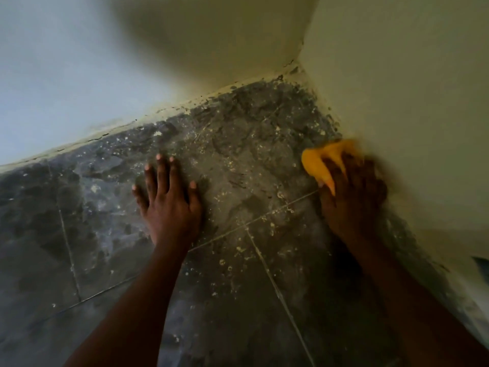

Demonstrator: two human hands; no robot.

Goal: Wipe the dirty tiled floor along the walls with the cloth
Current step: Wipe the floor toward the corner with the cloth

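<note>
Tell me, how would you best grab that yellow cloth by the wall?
From above, palm down over the bunched middle of the yellow cloth, as the right hand does. It lies flat on the floor against the right wall, so only the top is free.

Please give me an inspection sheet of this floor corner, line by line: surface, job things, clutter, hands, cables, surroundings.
Surface: dark tiled floor, dusty, with pale specks and grout lines.
Job's things: orange cloth pressed on the floor beside the right-hand wall.
Clutter: nothing seen besides the specks.
Grips: right hand closed on the cloth, blurred; left hand flat on the floor, fingers spread, empty.
Cables: nothing seen.
Surroundings: two pale walls meeting in a corner, their bottom edge stained.
</note>
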